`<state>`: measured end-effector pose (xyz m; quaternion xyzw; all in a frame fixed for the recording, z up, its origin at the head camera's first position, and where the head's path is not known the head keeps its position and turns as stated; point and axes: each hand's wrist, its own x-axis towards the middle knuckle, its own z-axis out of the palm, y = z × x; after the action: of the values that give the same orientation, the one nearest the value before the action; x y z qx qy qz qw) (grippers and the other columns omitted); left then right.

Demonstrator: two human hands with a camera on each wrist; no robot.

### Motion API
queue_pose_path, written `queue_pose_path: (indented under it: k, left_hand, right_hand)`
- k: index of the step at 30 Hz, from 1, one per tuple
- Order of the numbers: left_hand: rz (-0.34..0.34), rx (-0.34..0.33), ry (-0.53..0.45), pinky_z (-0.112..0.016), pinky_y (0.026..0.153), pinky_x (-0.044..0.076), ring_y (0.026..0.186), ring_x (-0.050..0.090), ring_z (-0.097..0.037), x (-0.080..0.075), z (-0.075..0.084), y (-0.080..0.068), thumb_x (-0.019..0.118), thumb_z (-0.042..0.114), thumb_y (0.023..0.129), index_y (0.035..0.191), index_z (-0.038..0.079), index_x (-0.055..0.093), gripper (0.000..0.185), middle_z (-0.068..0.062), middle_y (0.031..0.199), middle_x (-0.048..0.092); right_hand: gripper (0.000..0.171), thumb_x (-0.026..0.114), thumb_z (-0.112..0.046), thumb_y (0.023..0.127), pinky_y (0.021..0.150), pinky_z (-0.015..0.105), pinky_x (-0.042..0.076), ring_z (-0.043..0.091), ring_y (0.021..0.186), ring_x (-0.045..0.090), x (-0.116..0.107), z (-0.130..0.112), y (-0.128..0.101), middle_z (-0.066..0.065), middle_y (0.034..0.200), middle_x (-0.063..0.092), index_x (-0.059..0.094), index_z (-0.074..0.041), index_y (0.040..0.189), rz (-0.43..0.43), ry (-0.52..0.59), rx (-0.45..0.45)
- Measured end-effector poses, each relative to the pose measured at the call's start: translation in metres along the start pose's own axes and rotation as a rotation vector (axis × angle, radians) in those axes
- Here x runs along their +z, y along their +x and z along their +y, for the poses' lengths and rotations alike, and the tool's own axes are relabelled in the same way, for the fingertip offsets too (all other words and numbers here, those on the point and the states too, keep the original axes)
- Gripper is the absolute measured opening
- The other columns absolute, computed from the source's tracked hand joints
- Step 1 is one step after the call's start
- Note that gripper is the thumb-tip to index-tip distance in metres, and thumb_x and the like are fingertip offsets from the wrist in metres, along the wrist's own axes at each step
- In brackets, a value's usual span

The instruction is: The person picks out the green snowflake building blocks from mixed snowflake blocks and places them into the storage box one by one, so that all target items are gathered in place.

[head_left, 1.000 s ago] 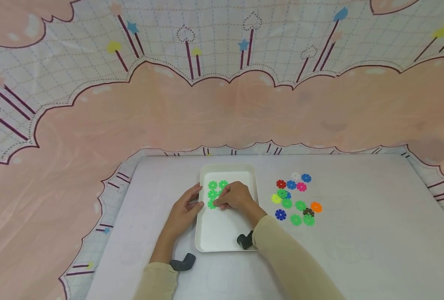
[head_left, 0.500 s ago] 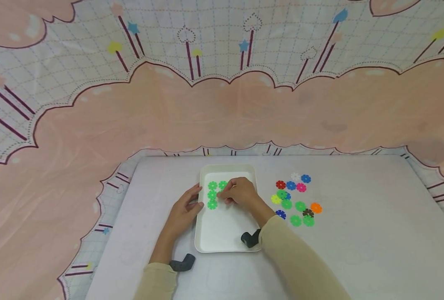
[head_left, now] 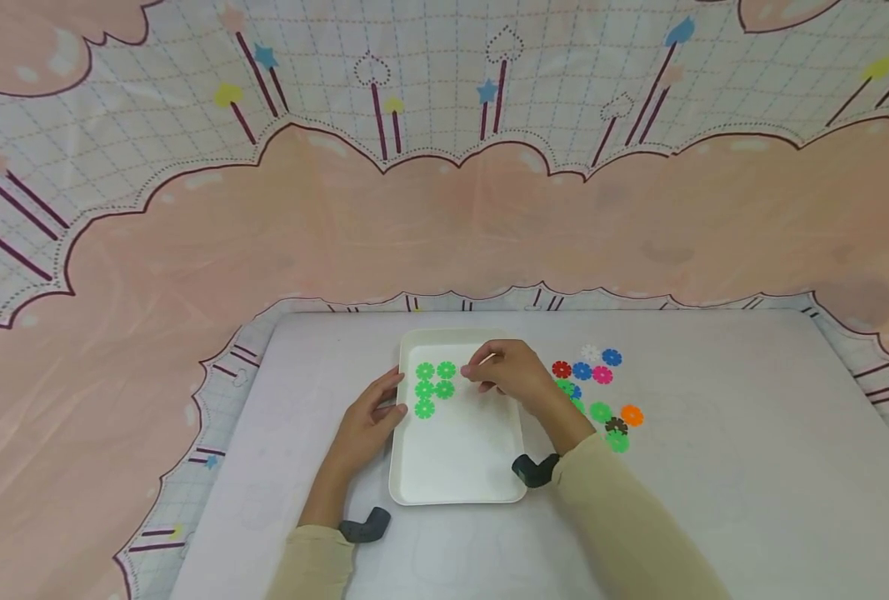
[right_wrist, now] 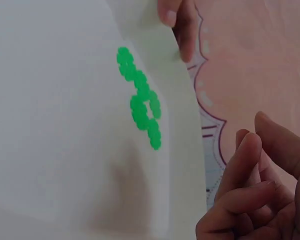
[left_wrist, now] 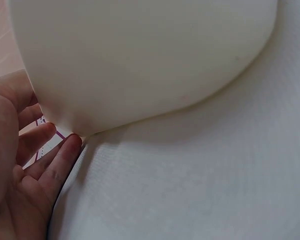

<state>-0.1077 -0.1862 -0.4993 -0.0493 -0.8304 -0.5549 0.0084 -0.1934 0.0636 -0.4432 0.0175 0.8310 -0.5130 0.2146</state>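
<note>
Five-or-so green notched plastic discs, better called several green snowflake discs, lie in two columns inside the white tray. My left hand rests at the tray's left side, its fingertips and thumb against the outer wall; the left wrist view shows the fingertips right at the rim. Above the tray's right part hovers my right hand. Its thumb and forefinger tips are close together with nothing seen between them in the right wrist view, and the other fingers are loosely bent.
Right of the tray lies a loose group of snowflake discs, including an orange disc, a pink disc, a red disc and more green ones. My right forearm covers part of this group. A patterned cloth hangs behind the table.
My right hand has drawn away from the green discs, moving right and slightly back, uncovering the second disc of the right column. My left hand stays at the tray's side.
</note>
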Motion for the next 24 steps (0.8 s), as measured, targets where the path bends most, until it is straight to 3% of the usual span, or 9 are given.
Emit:
queue_pose_path:
  k: [4, 9, 17, 24]
  left_hand:
    - [0.002, -0.01, 0.002, -0.041, 0.11, 0.052, 0.14, 0.052, -0.037, 0.001, -0.003, 0.001, 0.065, 0.007, 0.099, 0.15, 0.004, 0.048, 0.054, -0.011, 0.163, 0.039]
    - [0.002, -0.023, 0.001, -0.041, 0.111, 0.052, 0.14, 0.051, -0.036, 0.002, -0.003, 0.001, 0.064, 0.008, 0.099, 0.15, 0.005, 0.048, 0.054, -0.009, 0.164, 0.039]
    - [0.007, -0.028, -0.011, -0.041, 0.111, 0.052, 0.14, 0.051, -0.036, 0.002, -0.002, 0.0, 0.064, 0.006, 0.099, 0.15, 0.005, 0.048, 0.054, -0.009, 0.163, 0.04]
    - [0.005, -0.033, -0.013, -0.041, 0.111, 0.051, 0.14, 0.051, -0.036, 0.002, -0.001, 0.0, 0.064, 0.006, 0.099, 0.15, 0.005, 0.048, 0.054, -0.007, 0.163, 0.04]
  right_hand:
    - [0.027, 0.082, -0.034, 0.087, 0.074, 0.033, 0.054, 0.022, 0.083, 0.068, -0.021, 0.003, -0.004, 0.015, 0.101, 0.074, 0.074, -0.017, 0.105, 0.013, -0.018, -0.02]
    - [0.031, 0.08, -0.038, 0.088, 0.086, 0.04, 0.06, 0.022, 0.089, 0.068, -0.044, 0.009, -0.007, 0.009, 0.101, 0.073, 0.073, -0.019, 0.111, 0.039, -0.065, -0.02]
    - [0.037, 0.078, -0.04, 0.09, 0.091, 0.042, 0.06, 0.025, 0.095, 0.066, -0.076, 0.031, -0.009, 0.013, 0.107, 0.073, 0.072, -0.015, 0.117, 0.076, -0.11, -0.041]
    - [0.043, 0.076, -0.043, 0.091, 0.09, 0.037, 0.056, 0.026, 0.1, 0.065, -0.092, 0.051, -0.009, 0.009, 0.107, 0.073, 0.07, -0.014, 0.121, 0.098, -0.172, -0.002]
